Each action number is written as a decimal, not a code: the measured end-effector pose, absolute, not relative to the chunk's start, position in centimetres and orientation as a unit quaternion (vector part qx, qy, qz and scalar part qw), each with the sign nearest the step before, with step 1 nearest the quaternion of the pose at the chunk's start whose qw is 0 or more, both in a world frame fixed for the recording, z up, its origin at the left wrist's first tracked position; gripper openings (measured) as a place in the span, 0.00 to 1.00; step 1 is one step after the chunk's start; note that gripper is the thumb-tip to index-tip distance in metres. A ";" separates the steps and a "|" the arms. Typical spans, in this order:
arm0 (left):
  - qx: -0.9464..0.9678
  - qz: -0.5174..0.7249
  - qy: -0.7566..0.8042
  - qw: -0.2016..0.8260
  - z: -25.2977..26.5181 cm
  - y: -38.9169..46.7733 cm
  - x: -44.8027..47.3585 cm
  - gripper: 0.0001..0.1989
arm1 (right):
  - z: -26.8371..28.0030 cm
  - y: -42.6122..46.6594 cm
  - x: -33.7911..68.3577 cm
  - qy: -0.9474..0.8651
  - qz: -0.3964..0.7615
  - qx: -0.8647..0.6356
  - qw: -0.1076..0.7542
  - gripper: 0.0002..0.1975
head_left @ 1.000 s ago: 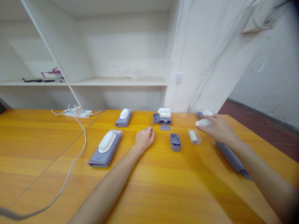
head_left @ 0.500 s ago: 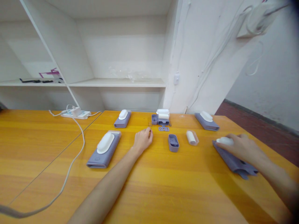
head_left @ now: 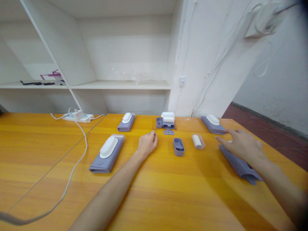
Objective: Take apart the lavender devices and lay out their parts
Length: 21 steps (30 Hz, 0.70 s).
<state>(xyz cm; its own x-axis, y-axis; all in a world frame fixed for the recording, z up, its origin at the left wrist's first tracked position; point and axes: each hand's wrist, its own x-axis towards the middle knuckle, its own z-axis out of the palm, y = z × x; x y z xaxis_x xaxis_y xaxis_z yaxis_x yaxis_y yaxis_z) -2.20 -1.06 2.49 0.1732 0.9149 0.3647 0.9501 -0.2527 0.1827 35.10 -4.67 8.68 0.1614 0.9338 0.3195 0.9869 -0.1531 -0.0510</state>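
Observation:
My left hand (head_left: pixel 147 142) rests on the table with its fingers curled in. Whatever may be in its fingers is hidden; a small clear piece (head_left: pixel 154 127) lies just beyond the fingertips. At the right, my right hand (head_left: pixel 243 145) hovers with thumb and fingers apart and nothing in them. Under it lies a grey-purple folded pouch (head_left: pixel 237 165); the white oval piece on it is mostly hidden by the hand. Just beyond is another grey-purple pouch (head_left: pixel 216 129) with a white oval case (head_left: pixel 213 120) on top.
Between the hands stand a small purple open box (head_left: pixel 178 147) and a white roll in a clear pink sleeve (head_left: pixel 197 141). Behind are purple-and-white parts (head_left: pixel 167 118) and a flat purple piece (head_left: pixel 168 132). Two more pouches (head_left: pixel 103 163) (head_left: pixel 126 126) lie left, near a power strip (head_left: pixel 78 116).
My right hand has let go of the white oval piece on the near right pouch. It has lifted and moved slightly away from me, fingers spreading. My left hand stays put.

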 end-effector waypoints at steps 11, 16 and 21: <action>-0.760 -0.197 -0.618 0.028 2.5 -1.1 -2.2 0.12 | 7.9 -1.0 26.2 -0.674 -0.036 -0.738 0.003 0.20; -0.761 -0.199 -0.616 0.037 2.5 -1.1 -2.2 0.12 | 7.1 -0.6 25.0 -0.706 -0.017 -0.708 0.002 0.18; -0.761 -0.199 -0.617 0.031 2.6 -1.1 -2.2 0.12 | 6.7 -1.1 26.0 -0.761 0.067 -0.645 0.014 0.30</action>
